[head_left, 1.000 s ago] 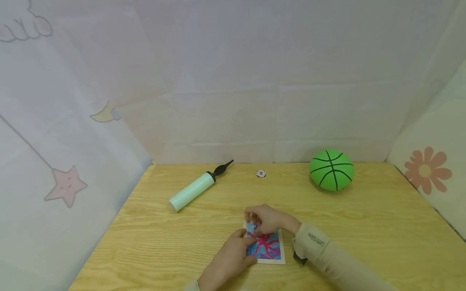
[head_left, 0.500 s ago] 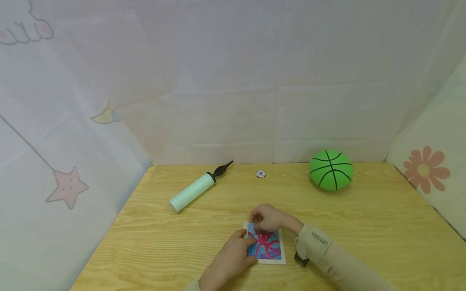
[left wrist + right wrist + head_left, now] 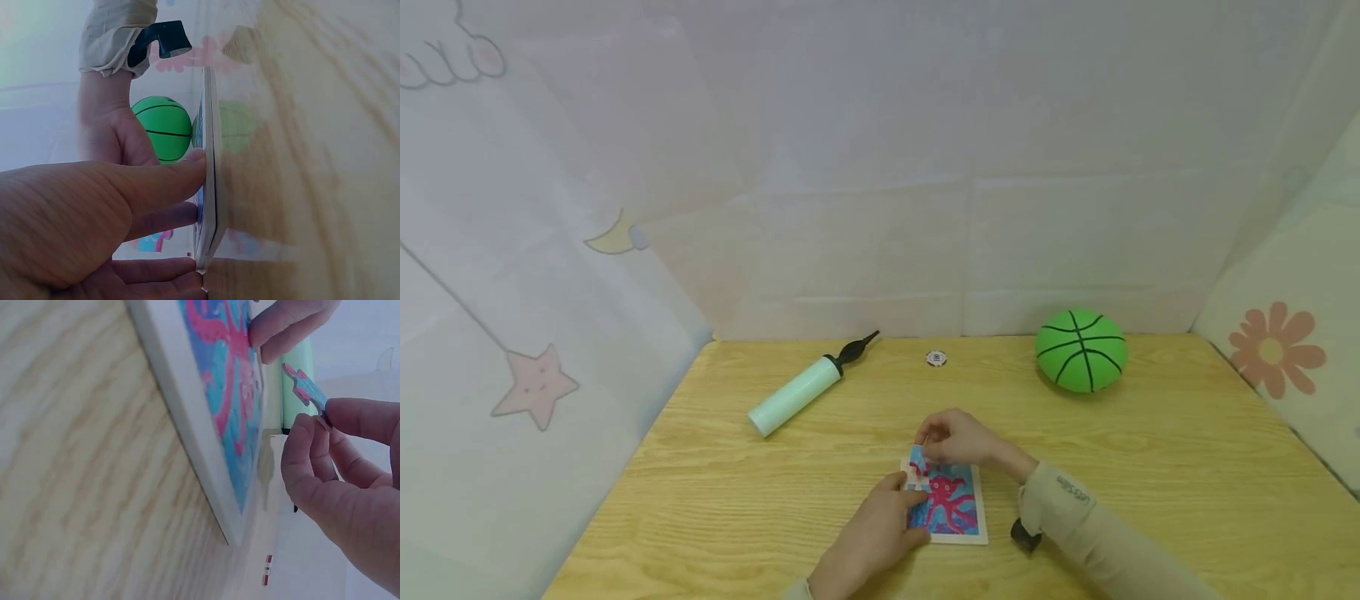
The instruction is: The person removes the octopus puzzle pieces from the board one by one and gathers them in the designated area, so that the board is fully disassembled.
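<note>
"Pinching what, exactly, is that right hand [image 3: 957, 437]?"

"A loose puzzle piece [image 3: 304, 386], blue with pink on it, caught between thumb and fingers. The right wrist view shows it held up, apart from the board."

"Where's that on the clock, with the puzzle at the centre and twelve pointing away from the person?"

"About eleven, over the puzzle's far-left corner. Just below it, at ten o'clock of the picture, there's a pale gap."

"And the left hand [image 3: 876, 533]?"

"It comes in from eight. Its fingers are extended, set a little apart, with one lying on the picture. In the left wrist view the thumb tip touches the edge of the frame."

"So the puzzle itself?"

"Flat on the wooden table [image 3: 1150, 467], between the hands: a pink octopus on blue inside a white frame [image 3: 958, 539]."

"What's that black thing [image 3: 1025, 536] at four?"

"Something worn at the right wrist, by the cuff of a pale sleeve [image 3: 1060, 504] with lettering on it."

"Further out?"

"A red-and-white chip [image 3: 936, 358] lies at twelve, near the back edge. At ten there's a mint-green pump [image 3: 797, 396], its black nozzle aimed towards one. Between one and two sits a green ball [image 3: 1081, 350] with black lines."

"And past the table?"

"Pale cloth walls, with an orange flower [image 3: 1276, 350] at two and a yellow moon [image 3: 615, 236] at ten."
</note>
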`<state>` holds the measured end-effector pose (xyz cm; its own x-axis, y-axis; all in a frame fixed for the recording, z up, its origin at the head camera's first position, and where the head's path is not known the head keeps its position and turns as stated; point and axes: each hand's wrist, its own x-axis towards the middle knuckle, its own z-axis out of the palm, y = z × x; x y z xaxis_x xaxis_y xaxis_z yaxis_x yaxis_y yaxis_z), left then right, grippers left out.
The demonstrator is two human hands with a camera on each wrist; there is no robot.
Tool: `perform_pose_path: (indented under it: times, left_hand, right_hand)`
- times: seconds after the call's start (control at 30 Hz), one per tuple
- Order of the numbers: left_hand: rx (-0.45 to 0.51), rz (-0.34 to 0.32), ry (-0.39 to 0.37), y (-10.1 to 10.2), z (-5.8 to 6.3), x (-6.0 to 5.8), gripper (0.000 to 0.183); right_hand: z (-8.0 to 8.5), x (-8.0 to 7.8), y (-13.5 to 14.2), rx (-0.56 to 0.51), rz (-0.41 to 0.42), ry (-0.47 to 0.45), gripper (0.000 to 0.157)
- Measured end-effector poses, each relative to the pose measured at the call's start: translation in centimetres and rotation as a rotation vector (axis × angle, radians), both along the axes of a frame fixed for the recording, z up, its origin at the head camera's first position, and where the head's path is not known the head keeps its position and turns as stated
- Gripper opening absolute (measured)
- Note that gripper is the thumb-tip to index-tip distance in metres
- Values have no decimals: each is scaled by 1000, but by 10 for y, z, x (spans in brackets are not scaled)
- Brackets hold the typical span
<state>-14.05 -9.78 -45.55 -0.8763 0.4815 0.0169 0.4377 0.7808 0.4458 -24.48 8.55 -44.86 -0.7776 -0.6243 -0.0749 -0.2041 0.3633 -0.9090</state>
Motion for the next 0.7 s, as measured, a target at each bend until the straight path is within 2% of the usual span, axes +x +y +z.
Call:
perform_pose_path:
  times: [0.17, 0.43, 0.7]
  left_hand:
    - [1, 5, 10, 0, -2, 1, 44]
    - [-8, 20, 0, 0, -2, 1, 43]
    - [-11, 26, -6, 1, -1, 1, 44]
  right_hand:
    - [5, 1, 10, -73, -31, -78, 13]
    - [12, 0, 38, -70, -71, -58, 16]
    - [9, -5, 73, -42, -105, -1, 16]
